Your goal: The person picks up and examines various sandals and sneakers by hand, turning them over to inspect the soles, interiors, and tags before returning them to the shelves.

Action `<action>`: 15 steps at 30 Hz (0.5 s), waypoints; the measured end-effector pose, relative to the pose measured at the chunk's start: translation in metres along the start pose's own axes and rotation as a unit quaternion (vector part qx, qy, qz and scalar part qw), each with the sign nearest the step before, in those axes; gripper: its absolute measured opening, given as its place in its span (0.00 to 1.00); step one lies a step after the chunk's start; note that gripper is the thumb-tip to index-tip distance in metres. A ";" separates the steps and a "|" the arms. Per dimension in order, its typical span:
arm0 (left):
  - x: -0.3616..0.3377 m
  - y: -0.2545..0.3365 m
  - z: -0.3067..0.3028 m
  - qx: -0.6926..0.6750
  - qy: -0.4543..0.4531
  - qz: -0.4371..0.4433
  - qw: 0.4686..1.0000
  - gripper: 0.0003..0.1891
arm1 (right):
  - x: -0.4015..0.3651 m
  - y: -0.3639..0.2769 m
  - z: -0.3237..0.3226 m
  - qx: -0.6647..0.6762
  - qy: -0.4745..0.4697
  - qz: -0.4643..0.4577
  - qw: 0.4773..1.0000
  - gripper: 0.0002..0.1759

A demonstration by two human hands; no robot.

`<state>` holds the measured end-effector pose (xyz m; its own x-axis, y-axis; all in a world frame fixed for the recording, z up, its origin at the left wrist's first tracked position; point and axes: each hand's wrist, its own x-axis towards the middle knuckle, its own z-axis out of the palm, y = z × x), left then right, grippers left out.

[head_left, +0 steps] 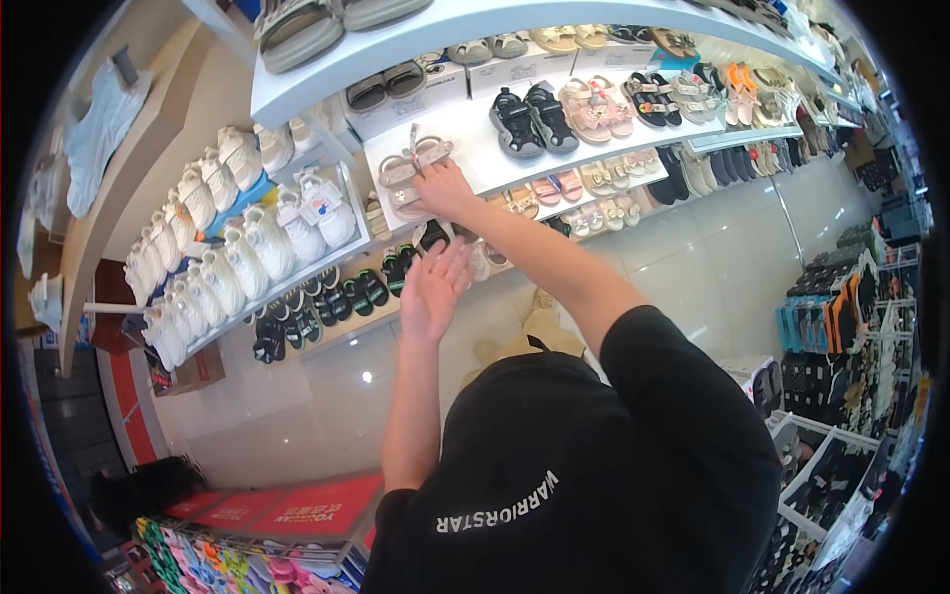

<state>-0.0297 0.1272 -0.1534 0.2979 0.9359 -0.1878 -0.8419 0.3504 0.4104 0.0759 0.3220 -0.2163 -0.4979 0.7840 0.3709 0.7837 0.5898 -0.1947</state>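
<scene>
On the white shelf (475, 148), near its left end, stands a pair of beige sandals (399, 173). My right hand (444, 189) reaches over the right sandal of that pair, with its fingers closed on it; the fingertips are partly hidden. Below and in front of the shelf edge, my left hand (435, 287) is raised with its palm showing and fingers apart, holding nothing. Black sandals (534, 122) and pink sandals (596, 109) stand further right on the same shelf.
White sneakers (267, 243) fill a rack at the left. Lower shelves hold dark sandals (366, 290). Another shelf (554, 28) overhangs above. Red boxes (287, 507) and colourful clogs (228, 564) are at the bottom left, and racks of goods (831, 297) at the right.
</scene>
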 end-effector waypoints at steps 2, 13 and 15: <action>-0.012 -0.010 0.002 0.023 -0.008 -0.020 1.000 0.34 | 0.002 0.010 0.005 -0.028 -0.002 0.002 1.000 0.23; -0.035 -0.027 -0.004 0.056 -0.055 -0.083 0.993 0.36 | 0.010 0.008 -0.013 -0.064 -0.010 0.026 0.998 0.28; -0.033 -0.031 0.000 0.051 -0.066 -0.087 0.993 0.35 | 0.001 0.007 -0.026 -0.037 0.014 0.051 0.998 0.27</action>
<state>-0.0135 0.0856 -0.1601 0.4972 0.8548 -0.1489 -0.7242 0.5033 0.4713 0.0906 0.3214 -0.1937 -0.4035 0.8333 0.3779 0.8562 0.4895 -0.1654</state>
